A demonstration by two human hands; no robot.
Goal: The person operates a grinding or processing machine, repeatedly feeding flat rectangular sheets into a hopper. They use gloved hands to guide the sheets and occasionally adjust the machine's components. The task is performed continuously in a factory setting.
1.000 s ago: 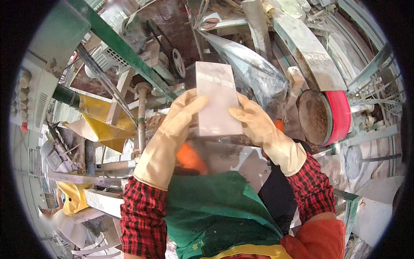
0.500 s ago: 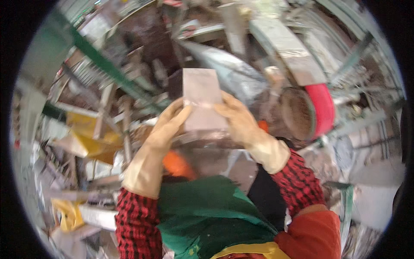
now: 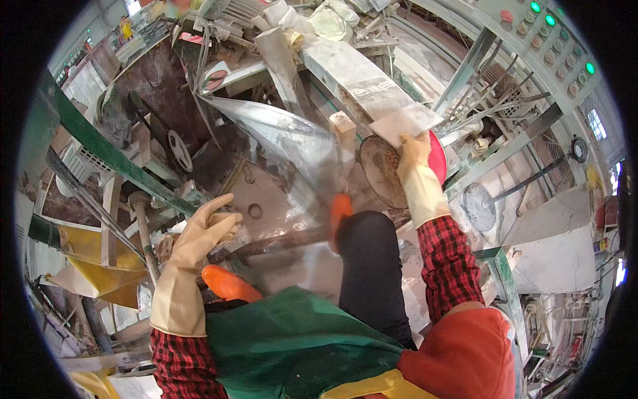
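Note:
My right hand (image 3: 417, 163), in a cream rubber glove, grips a pale pinkish rectangular tile (image 3: 402, 122) by its near edge. The tile is over the near end of a long, flat-topped conveyor (image 3: 349, 66); whether it touches the surface I cannot tell. Close beside that hand are the conveyor's round brown drum (image 3: 381, 169) and its bright red curved edge (image 3: 437, 156). My left hand (image 3: 199, 236), gloved alike, holds nothing; its fingers are apart and slightly bent, over the floor to the left.
A green metal bar (image 3: 109, 146) slants along the left. Clear plastic sheeting (image 3: 279, 133) hangs in the middle, near an upright wooden post (image 3: 343, 130). At the upper right is a control panel (image 3: 541, 40) with lit green buttons. My orange boots (image 3: 229, 284) stand below.
Both hands held the tile in front of me before. The left has let go and moved left; the right has carried the tile rightward to the conveyor's end. My view has shifted too.

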